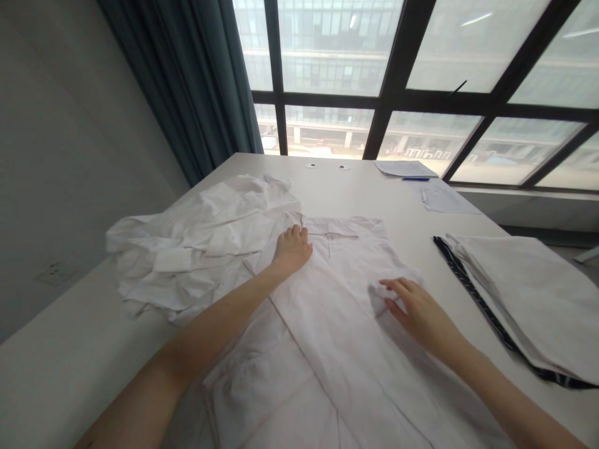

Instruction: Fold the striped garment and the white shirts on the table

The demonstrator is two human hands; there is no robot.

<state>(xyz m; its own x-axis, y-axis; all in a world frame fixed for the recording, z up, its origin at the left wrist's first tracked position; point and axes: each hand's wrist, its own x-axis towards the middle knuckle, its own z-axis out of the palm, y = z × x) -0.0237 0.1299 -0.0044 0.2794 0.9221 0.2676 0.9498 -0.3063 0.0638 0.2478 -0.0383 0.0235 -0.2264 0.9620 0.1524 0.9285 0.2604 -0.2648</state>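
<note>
A white garment lies spread over the middle of the table, with a stitched band and a short slit along its far edge. On the far left part of this garment rests my left hand; its fingers are curled down together onto the cloth, and the thumb is hard to make out. My right hand hovers at or just touches the garment's right side. Its thumb and fingers are apart, with nothing seen between them, beside a small raised fold. A crumpled heap of white cloth adjoins the garment on the left.
At the right of the white table lies a stack of folded white cloth with a black patterned layer underneath. Papers and a blue pen lie at the far right. A blue curtain hangs beside the windows.
</note>
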